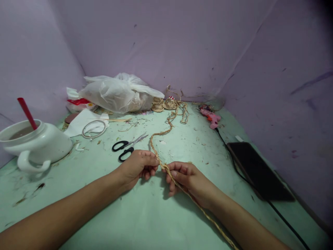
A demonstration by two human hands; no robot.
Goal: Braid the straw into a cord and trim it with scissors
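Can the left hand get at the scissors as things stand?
Probably yes: the scissors lie just beyond the left hand, with nothing visible between them. It seems to be pinching the braided cord, though, so it would likely need to let go first.

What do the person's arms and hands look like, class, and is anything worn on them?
The left hand and the right hand are bare, with no gloves or rings visible. The left forearm and right forearm are uncovered too: no sleeve, watch or bracelet shows within the picture.
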